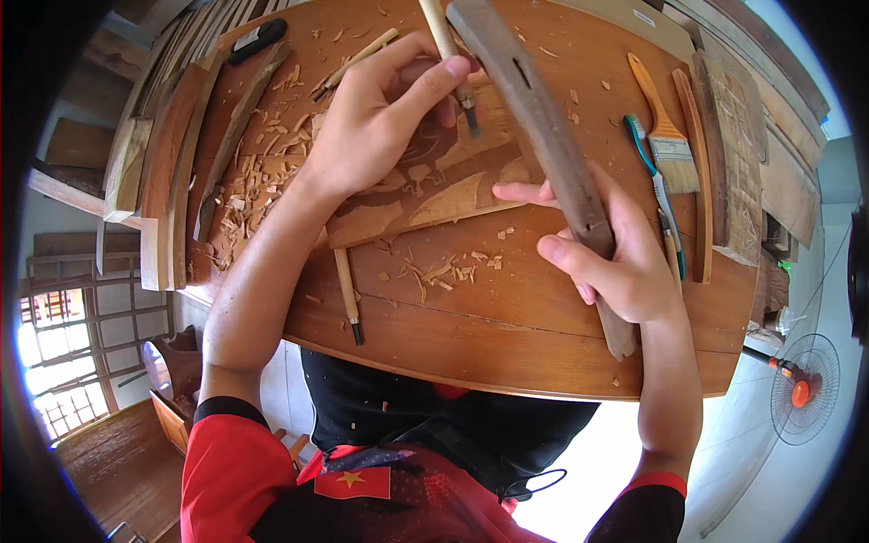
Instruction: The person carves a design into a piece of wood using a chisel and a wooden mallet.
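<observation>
In my left hand (380,118) a light wooden-handled chisel (440,32) stands nearly upright, its metal tip pointing down over a carved wooden board (425,204). My right hand (615,253) grips a long grey-brown wooden bar (529,104), which slants from beside the chisel's handle toward the front edge; my index finger reaches out over the board's right part. A second chisel (348,285) lies at the board's lower left, and another tool (358,59) lies behind my left hand. Wood shavings (262,190) are scattered around the board.
The wooden table (471,335) holds a paintbrush (665,145), a toothbrush (647,154), a black object (256,41) and planks (167,181) along the left, with more wood (733,145) at right. A standing fan (801,389) is at lower right, a barred window (63,353) at left.
</observation>
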